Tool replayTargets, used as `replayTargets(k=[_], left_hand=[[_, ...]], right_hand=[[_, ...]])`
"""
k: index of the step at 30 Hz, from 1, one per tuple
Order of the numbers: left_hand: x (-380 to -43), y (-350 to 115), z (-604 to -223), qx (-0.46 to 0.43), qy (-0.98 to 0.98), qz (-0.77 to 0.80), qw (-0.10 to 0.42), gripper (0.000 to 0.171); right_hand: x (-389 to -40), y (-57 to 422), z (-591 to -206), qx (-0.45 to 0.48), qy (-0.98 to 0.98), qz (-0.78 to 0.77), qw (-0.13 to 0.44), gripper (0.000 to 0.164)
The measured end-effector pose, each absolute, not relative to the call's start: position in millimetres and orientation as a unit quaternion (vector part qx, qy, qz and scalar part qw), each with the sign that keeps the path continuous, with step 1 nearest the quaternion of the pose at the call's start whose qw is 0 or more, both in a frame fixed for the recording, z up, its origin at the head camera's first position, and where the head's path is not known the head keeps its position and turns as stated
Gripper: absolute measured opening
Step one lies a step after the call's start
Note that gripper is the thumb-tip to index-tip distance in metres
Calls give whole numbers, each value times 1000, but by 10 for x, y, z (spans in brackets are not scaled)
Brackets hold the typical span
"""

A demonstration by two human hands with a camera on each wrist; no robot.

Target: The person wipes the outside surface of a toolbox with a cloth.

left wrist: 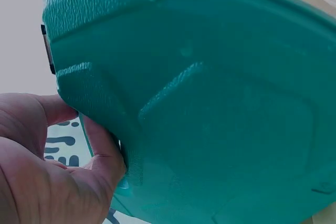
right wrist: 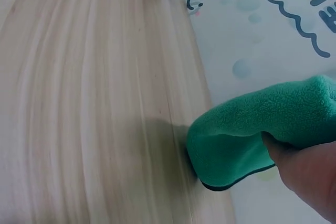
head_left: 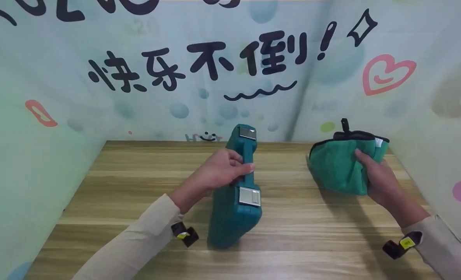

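Note:
By its handle, a teal plastic carrying case [head_left: 234, 221] with two silver latches is gripped in my left hand [head_left: 220, 171], mid-table in the head view. The case stands on edge, handle side up, and its broad moulded face [left wrist: 226, 108] fills most of the left wrist view. On the right, a folded green towel [head_left: 337, 167] with black edging and a small white tag hangs from my right hand [head_left: 384, 179], close over the table. The thumb presses on its near side, while the other fingers are hidden behind the fabric. Its fuzzy surface [right wrist: 262, 114] shows in the right wrist view.
The wood-grain table [head_left: 144, 163] meets a printed backdrop [head_left: 168, 105] at the rear, with curtain walls left and right. Each wrist wears a small black camera strap, one on the left sleeve [head_left: 185, 234] and one on the right [head_left: 401, 245].

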State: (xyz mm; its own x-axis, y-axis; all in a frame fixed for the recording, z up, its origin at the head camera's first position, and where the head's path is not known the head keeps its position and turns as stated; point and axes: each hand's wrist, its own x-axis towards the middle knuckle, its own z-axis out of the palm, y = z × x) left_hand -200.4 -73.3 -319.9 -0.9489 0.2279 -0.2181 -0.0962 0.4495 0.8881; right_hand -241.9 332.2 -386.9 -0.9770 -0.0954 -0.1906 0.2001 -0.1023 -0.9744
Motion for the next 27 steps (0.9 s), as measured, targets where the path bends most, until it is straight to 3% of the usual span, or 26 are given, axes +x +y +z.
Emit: replayTargets(k=[13, 19, 21, 27], left_hand=[[-2059, -302, -3306, 63, 865, 477, 142, 32], [-2120, 132, -3466, 70, 900, 401, 153, 47], [-2145, 260, -3529, 69, 911, 374, 157, 46], [-2213, 546, -3712, 76, 941, 301, 135, 37]], right_hand=[[-2401, 3360, -3808, 63, 605, -786, 108, 37], [-2422, 3368, -3784, 76, 618, -774, 113, 63], [-2427, 3370, -3774, 79, 621, -771, 115, 72], [-2426, 3354, -3759, 84, 631, -762, 121, 80]])
